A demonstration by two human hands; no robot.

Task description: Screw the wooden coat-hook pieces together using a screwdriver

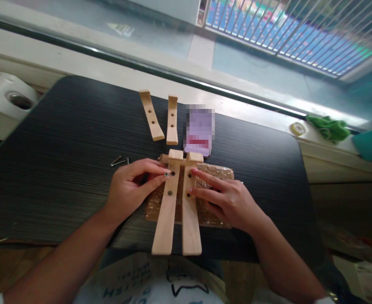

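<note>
Left hand (130, 183) pinches a silver metal screw (166, 174) just left of the far hole (173, 173) in a long pale-wood bar (165, 221), right hand (228, 198) splayed.

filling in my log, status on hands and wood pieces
Left hand pinching screw at left long piece. Right hand touching right long piece. Phone beyond, clear of hands.

Pale tan against streaked black

Long wooden pieces (163, 221): pale tan, faint grain. Shorter wooden pieces (172, 136): same tan, dark round holes (172, 126). Desk (78, 131): black, fine parallel streaks. Wrapped package (216, 216): brown, glossy white glints. Phone (200, 127): lilac screen, red band, mostly pixelated. Loose screws (117, 161): grey. Cloth (328, 127): bright green. Shirt (151, 278): white, blue lettering, black line drawing.
</note>
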